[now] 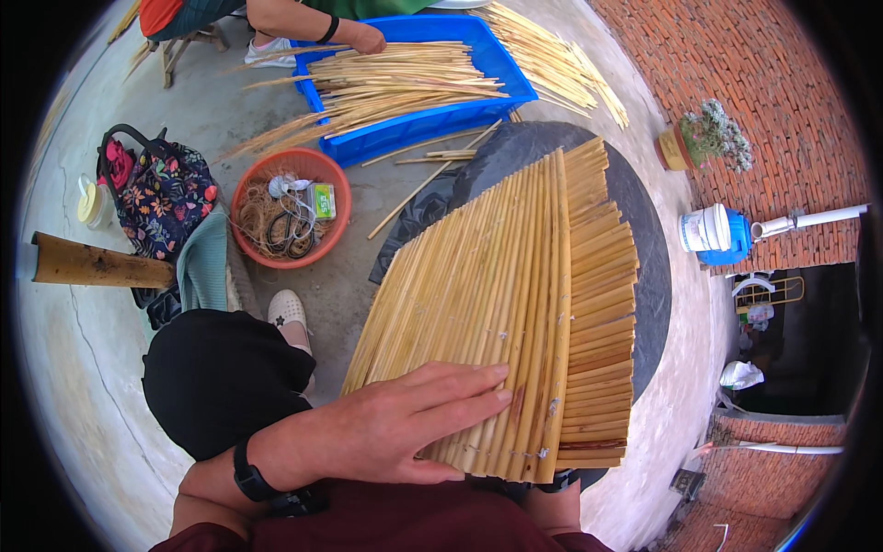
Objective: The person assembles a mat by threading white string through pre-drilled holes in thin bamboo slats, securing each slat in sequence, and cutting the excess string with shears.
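My left hand (437, 419) lies palm down on a panel of pale straw-coloured stalks (469, 304), its fingers stretched toward the right and its thumb at the near edge. The stalks are fastened side by side, and a second band of shorter crosswise stalks (598, 340) runs along the right side. A dark, rounded surface (644, 276) shows beneath and beyond the panel. My right forearm (552, 515) comes from below at the panel's near edge; that hand is hidden beneath the panel.
A blue tub (414, 120) of stalks has a co-worker's hand (366, 39) over it. Loose stalks (570, 74), an orange basin (326, 239) of fibres, a floral bag (170, 202) and a bamboo post (101, 262) surround me. A flowerpot (674, 147) and buckets (706, 230) line the brick wall.
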Demonstrator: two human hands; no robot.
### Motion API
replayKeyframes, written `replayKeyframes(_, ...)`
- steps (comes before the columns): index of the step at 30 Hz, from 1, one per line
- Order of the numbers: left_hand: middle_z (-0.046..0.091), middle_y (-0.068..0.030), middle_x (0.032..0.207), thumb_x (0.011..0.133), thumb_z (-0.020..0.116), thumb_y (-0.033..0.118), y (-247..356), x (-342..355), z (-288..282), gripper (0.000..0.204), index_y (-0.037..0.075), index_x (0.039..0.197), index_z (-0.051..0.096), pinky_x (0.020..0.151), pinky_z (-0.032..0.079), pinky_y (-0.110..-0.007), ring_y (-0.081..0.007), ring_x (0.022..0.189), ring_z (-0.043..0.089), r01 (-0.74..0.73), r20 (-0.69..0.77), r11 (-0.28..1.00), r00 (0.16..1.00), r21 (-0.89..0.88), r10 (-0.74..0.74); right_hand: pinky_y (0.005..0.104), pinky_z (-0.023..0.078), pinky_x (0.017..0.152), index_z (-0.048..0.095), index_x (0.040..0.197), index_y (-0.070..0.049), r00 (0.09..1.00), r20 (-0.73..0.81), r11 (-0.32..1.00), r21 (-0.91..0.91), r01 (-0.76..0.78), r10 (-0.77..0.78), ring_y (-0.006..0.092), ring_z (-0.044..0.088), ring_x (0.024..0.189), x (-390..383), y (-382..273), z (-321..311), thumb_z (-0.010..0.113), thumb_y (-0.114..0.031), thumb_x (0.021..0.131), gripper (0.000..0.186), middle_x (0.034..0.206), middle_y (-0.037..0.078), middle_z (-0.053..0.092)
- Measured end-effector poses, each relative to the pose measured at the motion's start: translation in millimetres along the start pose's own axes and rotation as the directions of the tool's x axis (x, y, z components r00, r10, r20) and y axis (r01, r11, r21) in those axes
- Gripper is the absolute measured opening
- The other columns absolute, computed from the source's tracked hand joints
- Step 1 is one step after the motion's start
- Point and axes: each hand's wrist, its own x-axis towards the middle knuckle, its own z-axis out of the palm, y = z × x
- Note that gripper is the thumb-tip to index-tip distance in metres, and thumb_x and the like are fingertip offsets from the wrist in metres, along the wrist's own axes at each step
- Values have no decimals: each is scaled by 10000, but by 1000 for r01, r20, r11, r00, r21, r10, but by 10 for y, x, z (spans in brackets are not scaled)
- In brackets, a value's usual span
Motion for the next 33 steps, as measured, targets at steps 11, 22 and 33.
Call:
replayKeyframes(11,425,-202,1380,626,822,149,-26,-40,51,848,9,1360,421,968,439,-419,-370,1190,492,-15,-31,999,999,32,16,220,476,621,584,1141,18,1000,16,1000,-13,-2,2,111,625,765,49,2,-39,496,-241,976,319,969,71,663)
replayKeyframes(22,434,-207,1377,614,809,137,4,3,25,825,1,1340,442,967,437,-421,-369,1193,497,-19,-5,999,1000,34,19,218,473,616,580,1147,17,997,52,998,-27,54,-53,110,623,760,97,35,-78,488,-249,981,327,970,70,662)
replayKeyframes(33,475,-229,1347,586,758,109,76,17,57,786,-12,1311,480,1003,395,-448,-369,1183,515,80,-56,983,996,165,-72,201,403,550,590,1006,-4,966,236,983,-119,140,-109,57,531,639,233,-382,156,502,-161,963,185,789,39,618)
